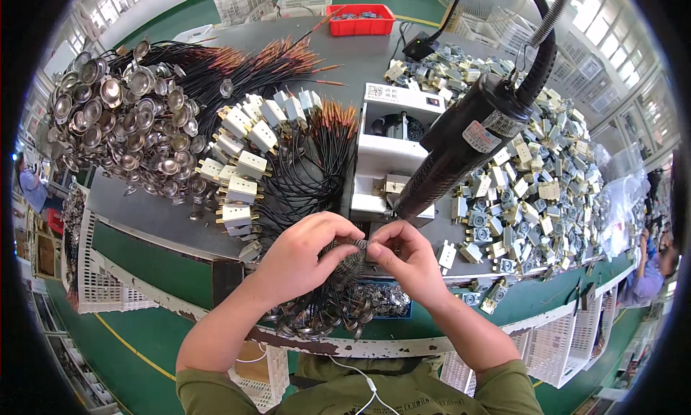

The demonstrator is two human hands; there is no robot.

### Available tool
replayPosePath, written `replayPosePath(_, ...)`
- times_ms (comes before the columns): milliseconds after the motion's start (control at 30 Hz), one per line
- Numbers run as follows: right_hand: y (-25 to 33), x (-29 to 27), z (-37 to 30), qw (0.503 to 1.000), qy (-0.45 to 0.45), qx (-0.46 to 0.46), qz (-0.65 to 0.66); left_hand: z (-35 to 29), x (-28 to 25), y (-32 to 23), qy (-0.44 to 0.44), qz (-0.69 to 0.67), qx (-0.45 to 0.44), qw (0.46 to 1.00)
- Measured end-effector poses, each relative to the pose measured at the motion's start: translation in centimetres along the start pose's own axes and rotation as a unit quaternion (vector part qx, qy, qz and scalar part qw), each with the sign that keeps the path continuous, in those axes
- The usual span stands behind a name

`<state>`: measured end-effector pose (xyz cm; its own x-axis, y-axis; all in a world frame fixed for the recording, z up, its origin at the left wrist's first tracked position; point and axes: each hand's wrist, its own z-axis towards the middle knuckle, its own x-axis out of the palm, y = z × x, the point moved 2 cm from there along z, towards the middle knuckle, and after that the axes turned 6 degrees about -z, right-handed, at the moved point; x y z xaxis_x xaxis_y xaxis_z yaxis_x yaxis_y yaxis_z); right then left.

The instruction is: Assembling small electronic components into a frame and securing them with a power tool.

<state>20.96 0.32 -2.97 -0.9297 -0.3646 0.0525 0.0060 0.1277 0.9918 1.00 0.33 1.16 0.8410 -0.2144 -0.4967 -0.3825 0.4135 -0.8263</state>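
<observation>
Over the front edge of the table, my left hand point(306, 253) and my right hand point(414, 262) meet with fingers pinched. Between their fingertips is a small dark coiled spring point(361, 244), gripped from both sides. Just beyond them stands a white metal fixture point(389, 156) with a pale block seated low in it. A black electric screwdriver point(461, 145) hangs tilted, its tip close to the fixture and above my right hand. Below the hands, a blue tray point(403, 308) of small metal parts is partly hidden by dark wires with round metal ends.
Round metal cups point(129, 120) are heaped at the left. Black wires with copper-coloured tips point(317, 149) lie beside white blocks point(245, 167) left of the fixture. Many grey-white blocks point(525, 199) cover the right side. A red bin point(360, 20) stands at the back.
</observation>
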Motion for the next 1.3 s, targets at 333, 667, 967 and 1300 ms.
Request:
replayPosePath(333,-1.8,0.1,0.1,0.954,0.114,0.183,0.209,0.3,0.0,-0.4,-0.005,0.033,0.127,0.991)
replayPosePath(667,-1.0,1.5,0.7,0.936,0.047,0.146,0.318,0.9,-0.1,-0.6,0.027,0.090,0.115,0.989)
replayPosePath(967,0.7,0.8,0.6,0.999,0.013,0.028,0.030,0.8,-0.8,-0.4,0.042,0.061,-0.039,0.996)
replayPosePath(1300,0.4,0.7,0.6,1.000,-0.004,-0.003,-0.009,1.0,-1.0,-0.9,0.054,0.037,-0.060,0.996)
